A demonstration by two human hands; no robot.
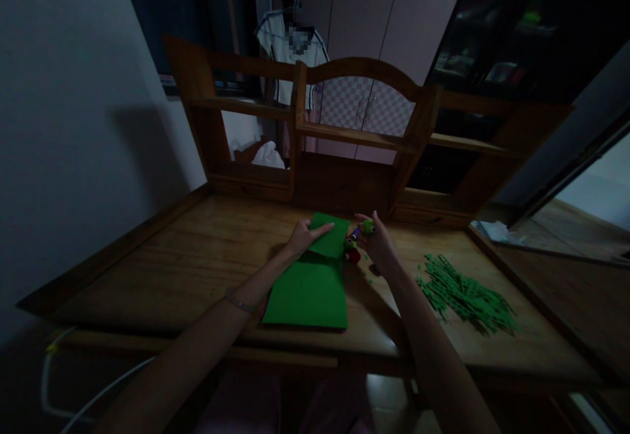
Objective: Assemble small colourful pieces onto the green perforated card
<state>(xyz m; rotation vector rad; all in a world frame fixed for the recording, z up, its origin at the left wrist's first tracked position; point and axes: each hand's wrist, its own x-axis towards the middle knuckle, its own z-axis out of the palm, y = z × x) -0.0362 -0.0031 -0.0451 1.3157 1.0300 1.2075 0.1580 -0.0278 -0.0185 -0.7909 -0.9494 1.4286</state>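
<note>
My left hand [306, 237] pinches a small sheet of green paper [329, 232], its thumb lying on top. Beneath it, a larger stack of green paper [310, 293] lies flat on the table, with a thin reddish edge showing along its border. My right hand [377, 243] is closed around a small round green object [369, 226], its index finger partly extended. Its exact kind is too dark and small to make out. Beside the paper's right edge lie a small red and green object [352, 255] and a purple one [355, 233].
A heap of narrow green paper strips [467, 296] lies on the right of the wooden table [191, 250]. Tiny green scraps [367, 276] dot the surface near my right hand. A wooden shelf unit [344, 138] rises along the back edge.
</note>
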